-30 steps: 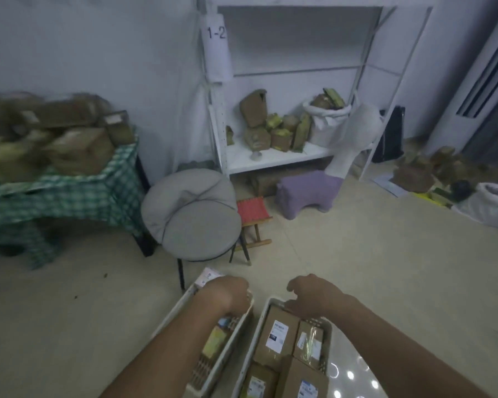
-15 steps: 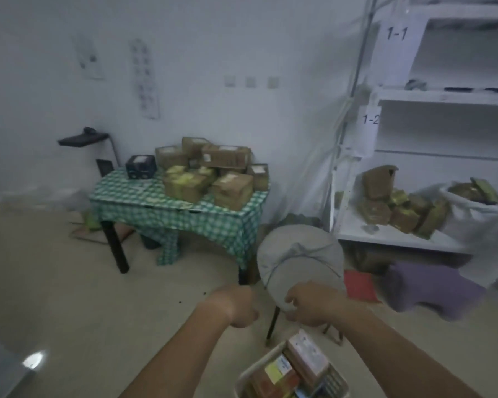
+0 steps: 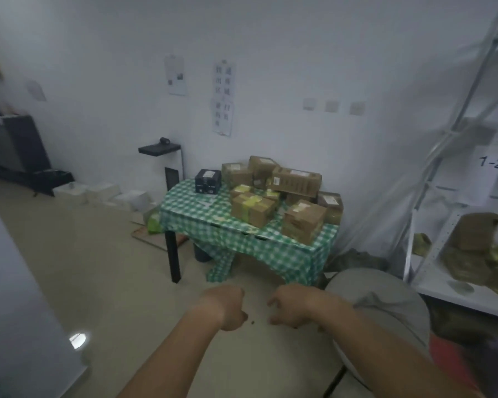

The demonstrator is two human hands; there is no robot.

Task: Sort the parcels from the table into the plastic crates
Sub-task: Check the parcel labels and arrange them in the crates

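Observation:
Several brown cardboard parcels are piled on a small table under a green checked cloth against the far wall. A dark blue box stands at the pile's left. My left hand and my right hand hang in front of me above the floor, short of the table, fingers loosely curled and holding nothing. The plastic crates are out of view.
A round grey stool stands at my right. A white shelf rack with crumpled packages fills the right side. White boxes and dark equipment lie along the left wall. Open floor lies between me and the table.
My view has swung left and up from the crates to the table, and the crates have left the frame. Both hands stay held out in front, holding nothing.

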